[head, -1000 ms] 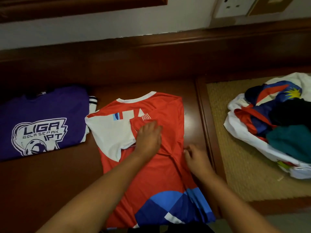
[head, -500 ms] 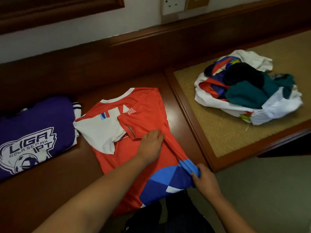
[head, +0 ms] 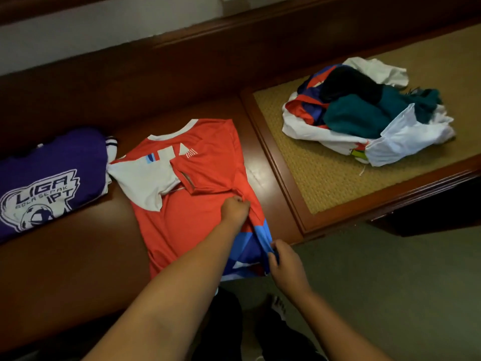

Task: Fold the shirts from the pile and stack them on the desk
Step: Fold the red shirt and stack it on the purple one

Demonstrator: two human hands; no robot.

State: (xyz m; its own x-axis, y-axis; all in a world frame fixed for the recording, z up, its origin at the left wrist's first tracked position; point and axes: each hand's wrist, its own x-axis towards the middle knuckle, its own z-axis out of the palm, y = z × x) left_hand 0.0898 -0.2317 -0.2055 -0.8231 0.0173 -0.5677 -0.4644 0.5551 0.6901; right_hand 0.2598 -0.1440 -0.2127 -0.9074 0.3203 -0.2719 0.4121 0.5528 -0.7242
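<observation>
Camera swung left since; dark wooden desk (head: 65, 269), woven mat (head: 325, 183)

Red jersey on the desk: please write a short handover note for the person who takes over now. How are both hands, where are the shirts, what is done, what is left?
Left hand: pinches the right folded edge of the red jersey with white sleeve and blue hem near its middle.
Right hand: grips the same edge at the blue hem.
Jersey lies on the dark wooden desk, right side and sleeve folded in.
Done: purple printed shirt folded, at the left.
Left: fold the jersey's left side, fold it up, stack it; then the pile of mixed shirts on the woven mat.
</observation>
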